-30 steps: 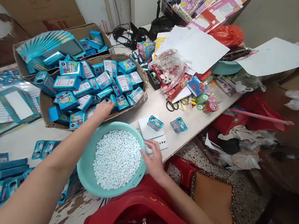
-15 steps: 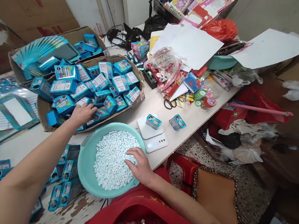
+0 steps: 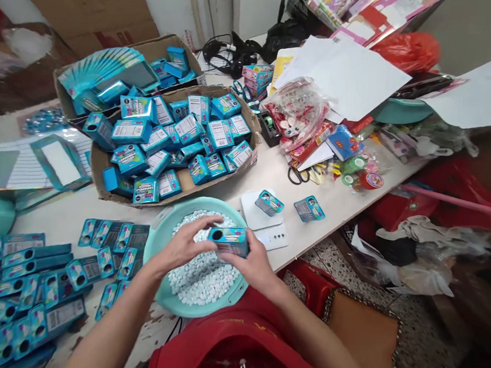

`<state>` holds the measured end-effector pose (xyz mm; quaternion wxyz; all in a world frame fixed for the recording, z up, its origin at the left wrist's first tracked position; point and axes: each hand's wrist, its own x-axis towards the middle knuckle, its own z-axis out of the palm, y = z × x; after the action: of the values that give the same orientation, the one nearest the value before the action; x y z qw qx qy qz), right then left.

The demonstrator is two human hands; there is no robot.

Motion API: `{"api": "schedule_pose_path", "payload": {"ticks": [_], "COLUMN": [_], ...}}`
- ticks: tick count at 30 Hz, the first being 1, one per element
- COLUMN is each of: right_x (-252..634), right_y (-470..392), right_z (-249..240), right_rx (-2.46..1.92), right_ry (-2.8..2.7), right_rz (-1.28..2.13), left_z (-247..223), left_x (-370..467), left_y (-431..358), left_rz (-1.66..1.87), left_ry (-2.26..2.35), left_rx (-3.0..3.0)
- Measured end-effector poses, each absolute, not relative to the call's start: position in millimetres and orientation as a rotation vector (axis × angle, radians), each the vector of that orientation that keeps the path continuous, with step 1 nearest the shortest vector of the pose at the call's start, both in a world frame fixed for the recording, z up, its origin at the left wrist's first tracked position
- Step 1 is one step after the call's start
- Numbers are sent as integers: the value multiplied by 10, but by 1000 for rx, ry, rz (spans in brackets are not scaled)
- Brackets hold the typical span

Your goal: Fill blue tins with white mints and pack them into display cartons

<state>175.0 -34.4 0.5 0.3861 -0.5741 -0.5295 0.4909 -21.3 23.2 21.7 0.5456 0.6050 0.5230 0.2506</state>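
Note:
My right hand [image 3: 256, 261] grips a small blue box [image 3: 229, 240] with a round dark hole in its end, held above the bowl. Just left of that box is my left hand [image 3: 190, 241], its fingers apart and nothing in it. Beneath both hands lies a teal bowl [image 3: 155, 256] filled with small pale candies [image 3: 201, 285]. A cardboard carton [image 3: 194, 188] full of blue boxes stands behind the bowl. One blue box [image 3: 269, 203] sits on a white scale [image 3: 247, 211], and another blue box [image 3: 309, 209] stands to its right.
Many blue boxes with round holes [image 3: 54, 288] cover the table's left side. Scissors [image 3: 298, 175], a plastic bag [image 3: 296, 111] and white paper sheets [image 3: 343, 72] lie farther back. A red stool [image 3: 312, 283] is beside the table at the right.
My left hand has come from the carton to above the bowl. My right hand has risen from the candies and now holds a blue box. The view has shifted left.

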Motion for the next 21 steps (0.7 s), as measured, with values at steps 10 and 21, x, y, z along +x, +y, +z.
{"api": "schedule_pose_path", "payload": {"ticks": [10, 21], "right_x": [2030, 1842], "right_y": [-554, -496], "right_z": [-137, -134], "right_rx": [-1485, -1488], "right_ry": [-888, -1459], "right_rz": [1376, 1014], "left_z": [-947, -658], "left_x": [-58, 79], "left_y": [-216, -251], "left_rz": [296, 923], "left_ry": [1998, 1334], "left_rx": [1391, 355]}}
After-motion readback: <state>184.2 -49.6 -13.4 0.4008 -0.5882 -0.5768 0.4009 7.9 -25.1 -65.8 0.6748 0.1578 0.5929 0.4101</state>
